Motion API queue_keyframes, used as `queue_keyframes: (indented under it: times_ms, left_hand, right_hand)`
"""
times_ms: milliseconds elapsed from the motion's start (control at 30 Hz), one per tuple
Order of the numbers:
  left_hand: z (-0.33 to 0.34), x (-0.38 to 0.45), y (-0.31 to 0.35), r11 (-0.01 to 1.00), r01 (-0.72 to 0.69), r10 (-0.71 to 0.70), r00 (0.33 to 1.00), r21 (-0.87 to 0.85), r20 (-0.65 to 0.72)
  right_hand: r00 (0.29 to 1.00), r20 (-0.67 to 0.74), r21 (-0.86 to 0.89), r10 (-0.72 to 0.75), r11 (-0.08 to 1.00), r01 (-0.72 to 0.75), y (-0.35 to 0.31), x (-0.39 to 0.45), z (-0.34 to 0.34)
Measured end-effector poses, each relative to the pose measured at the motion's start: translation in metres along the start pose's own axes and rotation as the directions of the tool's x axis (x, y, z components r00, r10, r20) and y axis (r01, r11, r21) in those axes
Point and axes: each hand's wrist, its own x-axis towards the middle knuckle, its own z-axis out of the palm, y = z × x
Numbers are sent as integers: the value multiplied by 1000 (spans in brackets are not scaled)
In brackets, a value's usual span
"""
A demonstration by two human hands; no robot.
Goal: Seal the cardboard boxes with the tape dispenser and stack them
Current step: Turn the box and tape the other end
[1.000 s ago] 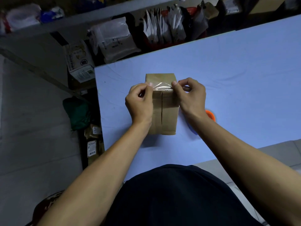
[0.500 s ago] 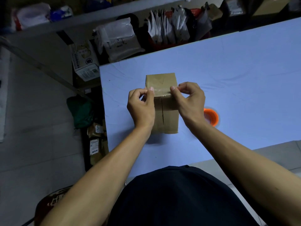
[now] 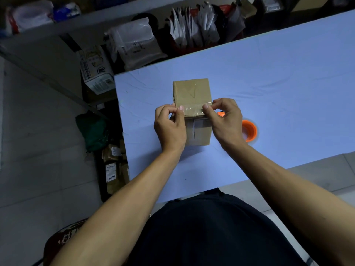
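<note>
A small brown cardboard box (image 3: 192, 93) stands on the light blue table (image 3: 278, 77). A strip of clear tape (image 3: 193, 110) lies across the box's top near its front edge. My left hand (image 3: 170, 127) pinches the strip's left end with thumb and fingers, and my right hand (image 3: 226, 120) pinches its right end. Below the tape the box's near face shows its flap seam (image 3: 194, 131). An orange tape dispenser (image 3: 248, 130) lies on the table just right of my right hand, partly hidden by it.
The table's left edge (image 3: 120, 121) is close to the box. Beyond it on the floor are a printed carton (image 3: 95, 72), a green bag (image 3: 93, 129) and small parcels (image 3: 113, 169). Packed mailers (image 3: 134, 43) crowd the shelf behind the table.
Both hands have lowered the tape strip onto the box's top and drawn it toward the front edge. The dispenser shows more from behind my right wrist.
</note>
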Motion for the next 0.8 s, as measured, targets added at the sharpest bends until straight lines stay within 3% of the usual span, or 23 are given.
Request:
queue_keyframes:
  times_ms: [333, 500, 800]
  left_hand:
    - [-5, 0, -9, 998, -35, 33, 998, 51, 46]
    - [-1, 5, -1, 997, 66, -66, 998, -40, 17]
    - [-12, -10, -7, 969, 238, -228, 965, -70, 127]
  right_hand:
    - [999, -41, -144, -32, 989, 26, 9, -7, 11]
    - [998, -67, -71, -6, 997, 1, 4, -5, 12]
    - [996, 11, -13, 88, 996, -88, 15, -19, 12]
